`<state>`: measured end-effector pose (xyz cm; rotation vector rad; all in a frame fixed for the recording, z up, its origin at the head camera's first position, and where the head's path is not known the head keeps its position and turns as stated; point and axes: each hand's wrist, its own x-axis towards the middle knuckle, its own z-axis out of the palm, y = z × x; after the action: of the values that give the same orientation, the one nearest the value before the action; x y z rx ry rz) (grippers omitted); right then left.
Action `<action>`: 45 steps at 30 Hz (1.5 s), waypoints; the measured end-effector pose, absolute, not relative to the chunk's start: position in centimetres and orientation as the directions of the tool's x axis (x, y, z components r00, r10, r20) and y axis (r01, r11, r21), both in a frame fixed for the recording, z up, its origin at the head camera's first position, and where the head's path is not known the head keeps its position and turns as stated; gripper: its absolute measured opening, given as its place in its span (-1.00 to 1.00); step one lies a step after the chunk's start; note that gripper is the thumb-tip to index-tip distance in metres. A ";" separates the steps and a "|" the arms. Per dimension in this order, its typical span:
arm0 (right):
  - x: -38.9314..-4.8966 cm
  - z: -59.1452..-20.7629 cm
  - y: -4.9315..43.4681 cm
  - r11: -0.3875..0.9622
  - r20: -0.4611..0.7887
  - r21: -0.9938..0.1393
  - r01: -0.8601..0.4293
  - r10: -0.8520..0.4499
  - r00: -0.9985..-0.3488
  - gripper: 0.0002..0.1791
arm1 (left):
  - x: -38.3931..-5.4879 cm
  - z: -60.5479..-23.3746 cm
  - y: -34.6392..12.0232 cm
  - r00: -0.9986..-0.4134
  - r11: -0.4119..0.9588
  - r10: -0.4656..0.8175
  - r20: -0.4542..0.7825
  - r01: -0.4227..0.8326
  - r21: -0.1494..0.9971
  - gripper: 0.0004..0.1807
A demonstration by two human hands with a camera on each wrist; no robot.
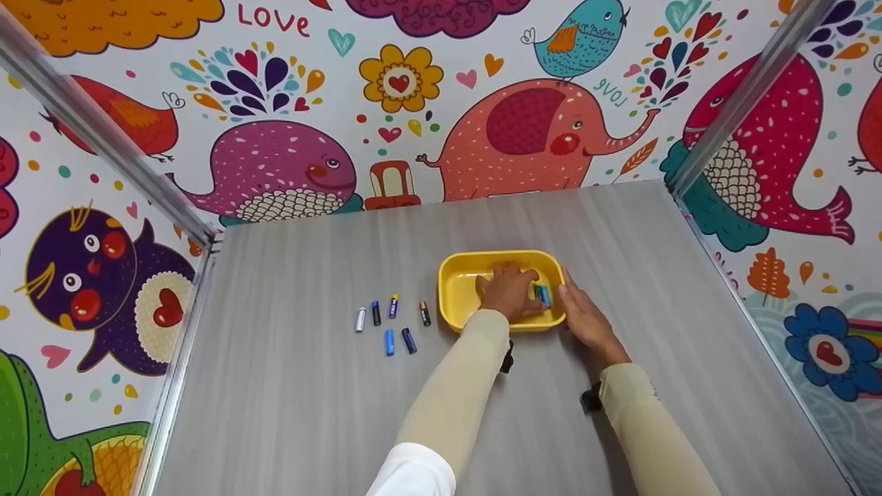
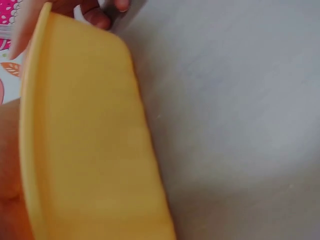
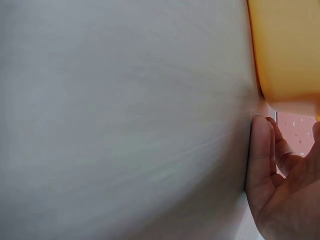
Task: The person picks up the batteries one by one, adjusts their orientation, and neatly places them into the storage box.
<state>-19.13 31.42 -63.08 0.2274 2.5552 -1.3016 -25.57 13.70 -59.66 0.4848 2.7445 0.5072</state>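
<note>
A yellow plastic box (image 1: 455, 257) stands on the grey table. My left hand (image 1: 511, 293) reaches down inside it with the fingers spread, beside some blue and green batteries (image 1: 542, 296) at the right end. The fingertips are partly hidden, and the left wrist view shows mostly the box's outer wall (image 2: 95, 130). My right hand (image 1: 587, 318) lies along the outside of the box's right end, fingers extended and the thumb near the rim. From the right wrist, that hand's edge (image 3: 261, 160) rests on the table close to the box corner.
Left of the box, several batteries lie loose on the table (image 1: 296, 386), among them a white one (image 1: 360, 319), a light blue one (image 1: 389, 342) and a black and copper one (image 1: 424, 314). Cartoon-printed walls with metal posts (image 1: 103, 131) surround the tabletop.
</note>
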 end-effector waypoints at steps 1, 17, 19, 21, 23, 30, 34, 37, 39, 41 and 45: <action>-19.1 -63.0 31.4 0.592 -0.312 -0.762 0.263 0.020 -0.950 -0.26 | -25.6 -59.5 13.5 -0.895 0.875 0.376 -0.240 0.259 0.408 -0.35; -18.6 -63.2 32.0 0.586 -0.258 -0.785 0.200 -0.016 -0.966 -0.27 | -25.9 -53.3 9.8 -0.909 0.806 0.406 -0.090 0.310 0.504 -0.39; -18.6 -63.1 32.0 0.592 -0.288 -0.772 0.232 -0.001 -0.958 -0.28 | -25.9 -52.3 9.0 -0.913 0.804 0.403 -0.059 0.322 0.501 -0.39; -18.6 -63.1 32.1 0.601 -0.310 -0.758 0.254 0.011 -0.951 -0.29 | -25.7 -51.5 8.0 -0.917 0.802 0.398 -0.023 0.336 0.494 -0.39; -18.6 -63.1 32.1 0.602 -0.312 -0.756 0.255 0.010 -0.950 -0.30 | -25.5 -50.9 7.0 -0.920 0.797 0.392 0.016 0.348 0.494 -0.39; -18.5 -63.0 32.0 0.596 -0.299 -0.766 0.242 0.003 -0.954 -0.26 | -24.7 -49.8 2.7 -0.936 0.775 0.337 0.101 0.337 0.535 -0.40; -18.7 -62.9 31.8 0.592 -0.336 -0.756 0.278 0.014 -0.942 -0.24 | -24.6 -49.6 0.0 -0.959 0.782 0.272 0.082 0.270 0.562 -0.41; -18.8 -62.8 31.6 0.586 -0.342 -0.759 0.282 0.009 -0.940 -0.25 | -24.5 -49.8 -1.9 -0.970 0.797 0.234 0.058 0.226 0.560 -0.40; -18.9 -62.8 31.5 0.586 -0.336 -0.763 0.272 0.000 -0.942 -0.26 | -24.4 -50.1 -3.0 -0.976 0.810 0.212 0.050 0.204 0.549 -0.40; -18.8 -62.8 31.5 0.595 -0.323 -0.761 0.259 -0.001 -0.946 -0.26 | -24.3 -50.5 -4.0 -0.980 0.813 0.193 0.050 0.188 0.551 -0.41; -18.8 -63.0 31.5 0.609 -0.272 -0.764 0.212 -0.006 -0.962 -0.24 | -24.0 -51.4 -5.6 -0.985 0.810 0.160 0.067 0.169 0.561 -0.43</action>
<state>-18.82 31.55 -63.05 0.1689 2.5895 -1.2772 -23.96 -5.59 -51.38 0.2728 3.0046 0.9331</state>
